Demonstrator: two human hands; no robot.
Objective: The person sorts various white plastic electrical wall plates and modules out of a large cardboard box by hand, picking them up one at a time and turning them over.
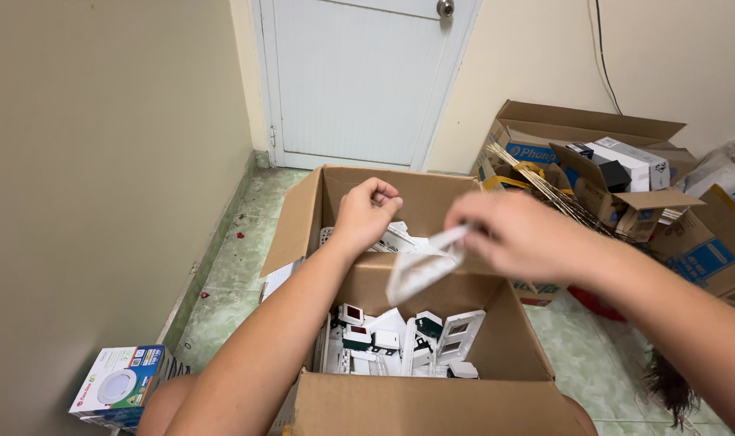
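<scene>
Your right hand (pixel 508 232) hovers over the open cardboard box (pixel 432 400), its fingers pinching the top of a small clear plastic bag (pixel 422 266) that hangs blurred above the box's middle. Your left hand (pixel 367 211) is held over the far half of the box, fingers curled into a loose fist; you can't tell whether it grips anything. Down in the box lie white switch plates and frames (pixel 408 343). A small lamp carton (pixel 119 386) sits on the floor to the left, and more open cartons (pixel 601 161) stand to the right by the wall
</scene>
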